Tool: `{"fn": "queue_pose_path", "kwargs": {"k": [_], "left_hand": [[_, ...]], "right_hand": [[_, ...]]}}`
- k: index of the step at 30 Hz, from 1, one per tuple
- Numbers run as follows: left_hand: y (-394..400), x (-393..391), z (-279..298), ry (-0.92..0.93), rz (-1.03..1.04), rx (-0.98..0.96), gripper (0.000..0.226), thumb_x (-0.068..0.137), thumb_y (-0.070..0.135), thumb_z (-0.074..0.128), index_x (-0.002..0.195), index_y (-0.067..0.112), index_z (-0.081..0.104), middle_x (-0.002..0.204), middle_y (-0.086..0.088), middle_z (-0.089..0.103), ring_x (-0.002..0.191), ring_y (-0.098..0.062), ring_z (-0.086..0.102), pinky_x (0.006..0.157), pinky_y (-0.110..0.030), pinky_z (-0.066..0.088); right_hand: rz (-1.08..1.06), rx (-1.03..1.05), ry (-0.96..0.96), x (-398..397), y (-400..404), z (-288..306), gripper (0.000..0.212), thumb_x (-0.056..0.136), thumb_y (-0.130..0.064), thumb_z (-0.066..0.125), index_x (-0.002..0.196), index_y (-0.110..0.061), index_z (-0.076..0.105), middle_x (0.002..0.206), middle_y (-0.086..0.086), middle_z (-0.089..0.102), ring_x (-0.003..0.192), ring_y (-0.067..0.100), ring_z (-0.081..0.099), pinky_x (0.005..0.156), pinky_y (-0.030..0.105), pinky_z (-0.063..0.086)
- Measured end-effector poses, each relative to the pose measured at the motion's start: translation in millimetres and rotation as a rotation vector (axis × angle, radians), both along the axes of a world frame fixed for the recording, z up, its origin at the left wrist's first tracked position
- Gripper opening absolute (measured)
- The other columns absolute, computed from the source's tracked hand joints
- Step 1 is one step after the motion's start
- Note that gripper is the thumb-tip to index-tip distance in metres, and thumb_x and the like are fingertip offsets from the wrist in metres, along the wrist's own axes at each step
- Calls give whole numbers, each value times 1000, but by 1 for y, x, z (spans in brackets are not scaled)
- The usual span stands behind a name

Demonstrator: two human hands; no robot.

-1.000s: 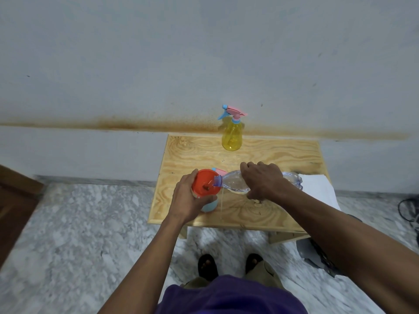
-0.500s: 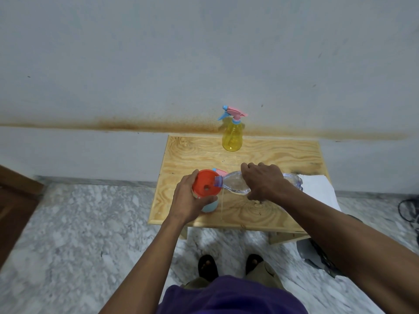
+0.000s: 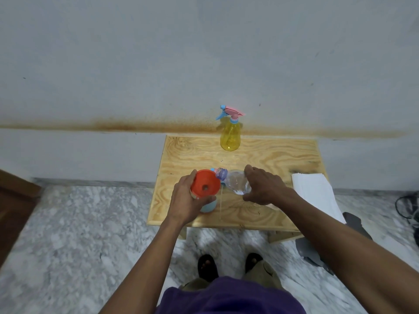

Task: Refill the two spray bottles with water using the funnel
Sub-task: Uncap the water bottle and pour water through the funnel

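The fingers (image 3: 205,201) of the left hand (image 3: 186,203) are curled round the neck region under the orange funnel (image 3: 205,185), steadying it on a pale blue spray bottle (image 3: 208,207) that stands near the front left part of the table (image 3: 272,152); only a small patch of the blue body shows below the hand. The right hand (image 3: 264,188) is closed over a clear plastic water bottle (image 3: 237,182), thumb on the near side and fingers (image 3: 250,169) over the top, holding it tipped almost level with its mouth at the funnel's right rim. Whether water is running at this instant is too fine to see, though a thin pale line shows just below the mouth.

The step in hand appears to be pouring water through the funnel into the blue bottle. The yellow spray bottle (image 3: 230,138), with its pink and blue trigger head on, stands upright at the back of the table, well apart from the hands, and looks already capped, so this is probably the second fill. A white folded cloth (image 3: 313,191) lies at the table's right edge.

Next, the pour calls for keeping the mouth over the funnel bowl, not its rim, and tilting gently so the bowl does not overflow; then the funnel comes out and the trigger head, partly hidden behind the funnel, goes on.
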State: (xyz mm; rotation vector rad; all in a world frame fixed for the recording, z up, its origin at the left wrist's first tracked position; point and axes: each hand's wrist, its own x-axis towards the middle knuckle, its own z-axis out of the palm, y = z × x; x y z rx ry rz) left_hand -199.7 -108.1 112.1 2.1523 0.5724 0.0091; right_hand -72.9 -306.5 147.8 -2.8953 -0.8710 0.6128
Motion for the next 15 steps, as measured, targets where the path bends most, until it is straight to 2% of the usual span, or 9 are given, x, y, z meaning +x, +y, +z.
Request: {"fn": "queue_pose_path", "kwargs": {"k": [4,9,15], "left_hand": [[-1,0,-1,-8,7,3,102,71,43,88,155,21,34,145,-1,47,132,-21,44,107,-36,38],[-2,1,-3,-17,4,4,101,71,42,88,154,19,35,144,-1,48,131,-21,45,104,-33,38],[-2,0,-2,-21,5,17,100,71,38,89,153,20,35,142,-1,49,130,-20,47,102,-30,37]], "right_hand": [[-195,233,102,-3,-15,-15,60,72,-39,79,115,-18,43,110,1,58,91,23,55,69,36,46],[-447,448,96,-5,-30,-31,66,67,-43,84,118,-18,49,113,3,63,97,24,59,79,40,52],[-719,655,40,-1,-39,-49,70,62,-34,89,121,-12,57,116,5,65,104,23,62,80,28,43]]}}
